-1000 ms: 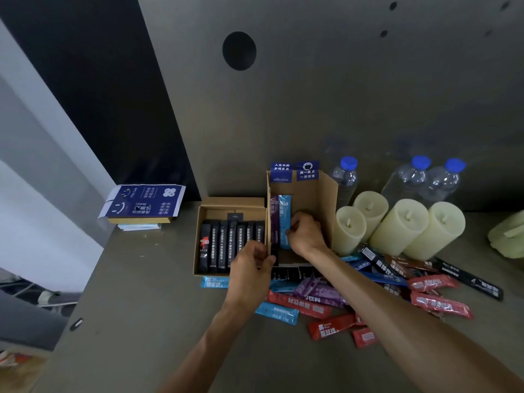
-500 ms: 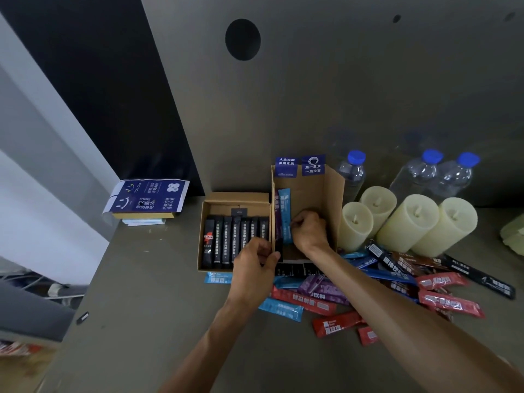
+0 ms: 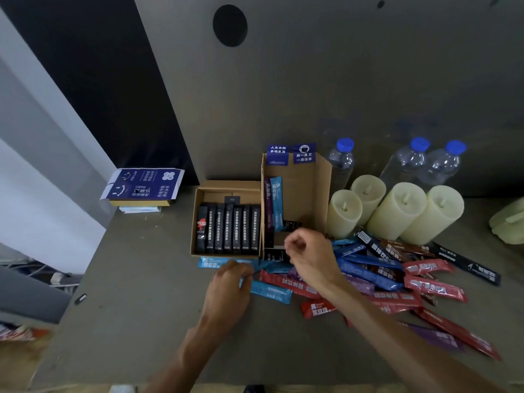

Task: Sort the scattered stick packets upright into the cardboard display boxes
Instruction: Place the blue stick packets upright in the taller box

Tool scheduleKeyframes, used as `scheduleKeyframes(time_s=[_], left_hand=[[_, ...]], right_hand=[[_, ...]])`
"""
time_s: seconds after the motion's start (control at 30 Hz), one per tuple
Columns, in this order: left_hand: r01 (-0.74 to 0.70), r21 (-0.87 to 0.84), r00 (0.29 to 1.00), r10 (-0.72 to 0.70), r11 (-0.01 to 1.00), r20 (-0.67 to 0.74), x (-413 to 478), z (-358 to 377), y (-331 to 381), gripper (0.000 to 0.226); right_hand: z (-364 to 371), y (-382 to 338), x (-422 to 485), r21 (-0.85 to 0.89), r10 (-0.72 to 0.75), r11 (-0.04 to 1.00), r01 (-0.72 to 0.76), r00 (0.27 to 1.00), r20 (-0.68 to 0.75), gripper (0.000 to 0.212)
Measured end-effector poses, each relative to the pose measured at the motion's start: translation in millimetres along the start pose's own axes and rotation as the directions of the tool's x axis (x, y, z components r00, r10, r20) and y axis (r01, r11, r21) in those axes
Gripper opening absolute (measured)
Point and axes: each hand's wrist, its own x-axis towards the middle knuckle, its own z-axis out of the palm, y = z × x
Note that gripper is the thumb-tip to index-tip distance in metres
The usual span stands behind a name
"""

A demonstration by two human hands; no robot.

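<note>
Brown cardboard is framing both targets: a low brown cardboard tray box (image 3: 226,186) is carrying a full row of black stick packets (image 3: 232,231). Touching its right wall, a tall brown cardboard display box (image 3: 309,194) is keeping one purple stick packet (image 3: 268,205) and one light-blue stick packet (image 3: 276,202) upright against its left side, with most of its room unfilled.

On the dull grey tabletop (image 3: 127,307) the left hand (image 3: 229,290) is closing its grip on the end of a flat light-blue foil packet (image 3: 272,292) just in front of the boxes. The right hand (image 3: 309,256) is hovering at the tall box's open front with fingers curled, and I cannot tell whether that grip is carrying anything. A loose heap of red, blue, purple and black packets (image 3: 397,279) is sprawling to the right.

To my eye the packet wants lifting by one crimped end, turning until it is hanging long-side vertical, then sliding down snug beside the standing pair so that they are propping it. The free hand should be steadying the box wall.

These packets are looking thin, glossy and limp, so a lone one is likely to slump. The cardboard is looking matt and stiff. Behind, cream waxy pillar candles (image 3: 397,214) and clear plastic bottles with blue caps (image 3: 341,163) are crowding the box's right side.
</note>
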Motion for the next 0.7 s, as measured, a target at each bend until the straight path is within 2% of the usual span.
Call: scheduleKeyframes(time_s=[0.1,0.17,0.27,0.37,0.47,0.57,0.7], left_hand=[[-0.123,0.232,0.992,0.114,0.965,0.049,-12.9,8.6,-8.8,0.038],[-0.174,0.312,0.985,0.166,0.934,0.051,-19.9,10.9,-10.6,0.046],[-0.179,0.313,0.983,0.183,0.933,0.018,-28.1,11.2,-10.4,0.047],[-0.133,0.284,0.991,0.130,0.950,0.031,-33.9,10.8,-8.3,0.037],[-0.063,0.185,0.994,0.045,0.981,0.104,-38.5,8.0,0.8,0.022],[0.003,-0.001,0.989,-0.003,1.000,0.149,-42.1,3.3,11.5,0.021],[0.104,-0.230,0.984,-0.067,0.968,0.164,-45.7,-4.0,23.7,0.016]], right_hand=[[-4.0,12.7,-37.6,-0.029,-0.025,0.999,0.027,0.998,0.057,0.010],[-4.1,23.9,-55.1,-0.055,-0.013,0.998,0.018,0.996,0.087,0.010],[-1.0,40.3,-72.2,-0.082,-0.004,0.997,0.015,0.992,0.124,0.007],[1.6,50.7,-80.1,-0.108,-0.015,0.994,0.028,0.992,0.124,0.008],[-1.0,50.7,-81.3,-0.078,0.040,0.997,-0.028,0.989,0.143,0.011],[-9.8,45.5,-79.0,-0.018,0.121,0.993,-0.120,0.966,0.230,0.008],[-27.1,44.0,-76.6,0.124,0.221,0.957,-0.261,0.937,0.270,0.011]])
